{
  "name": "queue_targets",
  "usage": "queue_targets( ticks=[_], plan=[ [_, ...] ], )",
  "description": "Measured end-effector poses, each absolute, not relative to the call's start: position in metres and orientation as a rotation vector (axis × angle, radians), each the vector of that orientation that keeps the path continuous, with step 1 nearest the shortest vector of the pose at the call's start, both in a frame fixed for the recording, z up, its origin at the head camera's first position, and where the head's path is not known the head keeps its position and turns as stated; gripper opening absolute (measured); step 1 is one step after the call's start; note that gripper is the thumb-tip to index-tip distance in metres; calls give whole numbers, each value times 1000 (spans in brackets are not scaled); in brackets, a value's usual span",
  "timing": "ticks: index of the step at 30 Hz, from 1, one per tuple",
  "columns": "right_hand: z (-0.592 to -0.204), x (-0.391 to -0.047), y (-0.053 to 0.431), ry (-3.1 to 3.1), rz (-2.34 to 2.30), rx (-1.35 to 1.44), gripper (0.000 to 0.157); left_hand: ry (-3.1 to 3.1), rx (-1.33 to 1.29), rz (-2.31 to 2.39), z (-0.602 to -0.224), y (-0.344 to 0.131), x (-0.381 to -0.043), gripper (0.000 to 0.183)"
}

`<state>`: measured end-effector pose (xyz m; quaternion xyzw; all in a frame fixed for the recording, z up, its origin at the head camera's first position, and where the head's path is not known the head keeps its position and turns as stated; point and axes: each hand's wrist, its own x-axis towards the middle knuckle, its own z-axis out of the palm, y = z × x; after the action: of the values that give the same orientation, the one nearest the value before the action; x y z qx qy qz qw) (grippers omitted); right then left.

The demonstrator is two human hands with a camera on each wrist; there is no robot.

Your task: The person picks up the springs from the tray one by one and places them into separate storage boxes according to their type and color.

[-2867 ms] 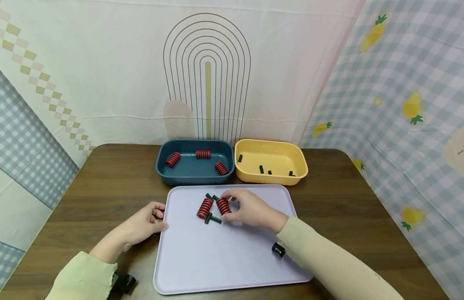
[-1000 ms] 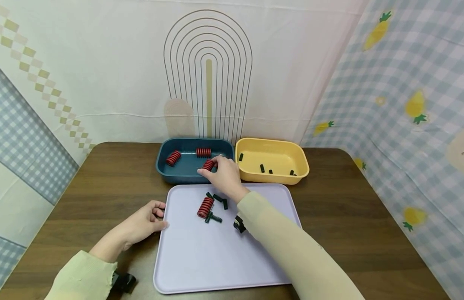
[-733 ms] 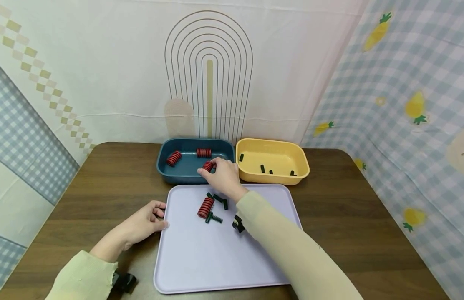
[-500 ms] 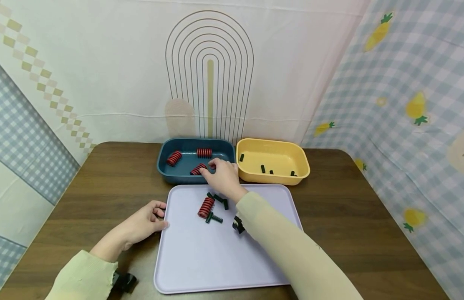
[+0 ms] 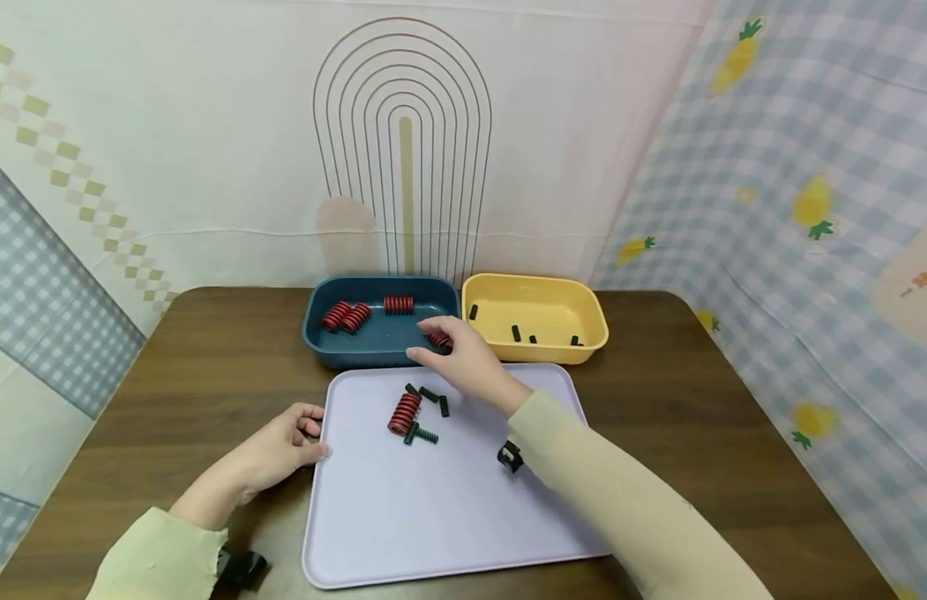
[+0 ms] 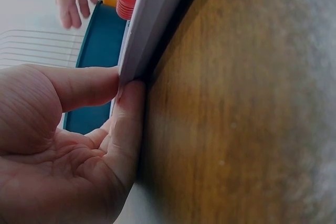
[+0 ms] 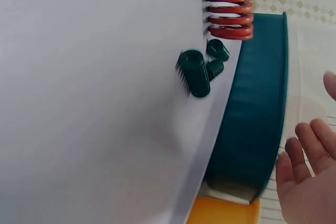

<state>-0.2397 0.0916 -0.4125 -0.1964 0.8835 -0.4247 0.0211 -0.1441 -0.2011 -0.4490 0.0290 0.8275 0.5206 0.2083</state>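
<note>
My left hand (image 5: 287,446) pinches the left rim of the lilac tray (image 6: 134,59) between thumb and fingers. My right hand (image 5: 467,358), its fingers spread and holding nothing, hovers over the front right corner of the blue bin (image 5: 381,360). Inside that bin lie several red coil springs. Two of them, one red spring (image 5: 356,317) and another (image 5: 336,316), touch side by side at the left. A further red spring (image 5: 439,340) is partly hidden behind my right hand. On the tray one red spring (image 5: 404,414) lies among several small dark green springs (image 7: 197,74).
To the right of the blue bin stands a yellow bin (image 5: 534,354) with several small dark green springs (image 5: 516,333) in it. Both bins sit behind the tray on the wooden table (image 5: 681,400). A patterned cloth (image 5: 553,125) hangs behind the table.
My right hand has carried a red spring from the tray into the blue bin and let go. The spring has rolled left beside another. The hand has drawn back rightward; my left hand stays.
</note>
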Motion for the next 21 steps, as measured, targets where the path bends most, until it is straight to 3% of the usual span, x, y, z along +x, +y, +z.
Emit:
queue_targets(
  ticks=[14, 21],
  plan=[
    [-415, -213, 126, 2529, -1327, -611, 64, 2299, 98, 1454, -450, -203, -146, 54],
    [-428, -208, 132, 2535, -1184, -603, 62, 2287, 90, 1462, -451, -202, -146, 54]
  ],
)
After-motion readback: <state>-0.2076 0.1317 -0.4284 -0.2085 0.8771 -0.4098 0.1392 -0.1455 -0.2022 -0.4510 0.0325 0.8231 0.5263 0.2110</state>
